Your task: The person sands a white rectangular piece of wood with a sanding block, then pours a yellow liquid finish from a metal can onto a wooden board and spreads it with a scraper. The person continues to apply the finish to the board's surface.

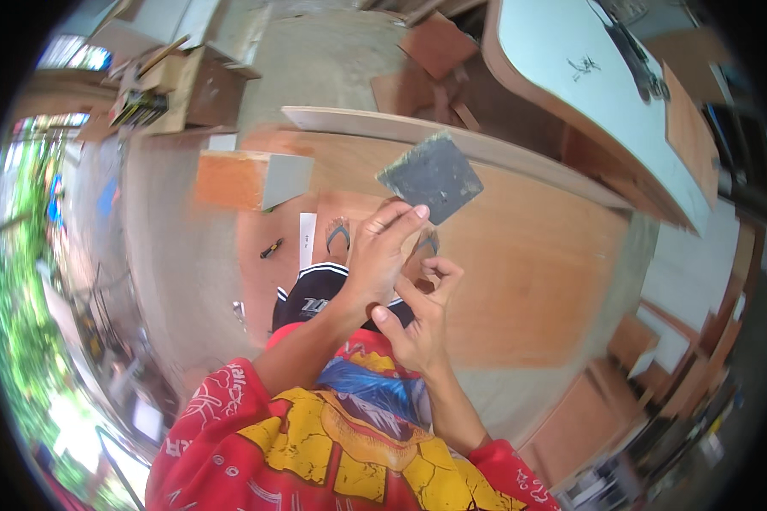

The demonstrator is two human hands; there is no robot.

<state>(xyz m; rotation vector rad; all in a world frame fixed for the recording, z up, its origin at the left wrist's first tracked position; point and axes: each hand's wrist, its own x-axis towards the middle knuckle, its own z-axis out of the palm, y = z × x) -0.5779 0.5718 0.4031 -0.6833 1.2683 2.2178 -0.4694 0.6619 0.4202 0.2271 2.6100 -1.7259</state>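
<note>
My left hand (378,255) is closed on the near corner of a dark grey square pad (435,177), with thumb and fingers pinching it. The flat pad has chipped, pale-smeared edges and tilts above a large plywood panel (528,289). Just right of the left wrist, my right hand (422,319) is held palm inward, with nothing in it. Its thumb stands apart from loosely bent fingers near the left wrist; I cannot tell whether they touch. Below, a small utility knife (271,249) and a white strip (307,238) lie on brown board by my sandalled feet.
A board half orange, half grey (230,179) lies at the left. A long pale plank (452,136) runs along the panel's far side. The white-topped table (562,85) at the far right bears small dark screws or nails (584,66) and a black tool (635,55). Wood pieces stand at right.
</note>
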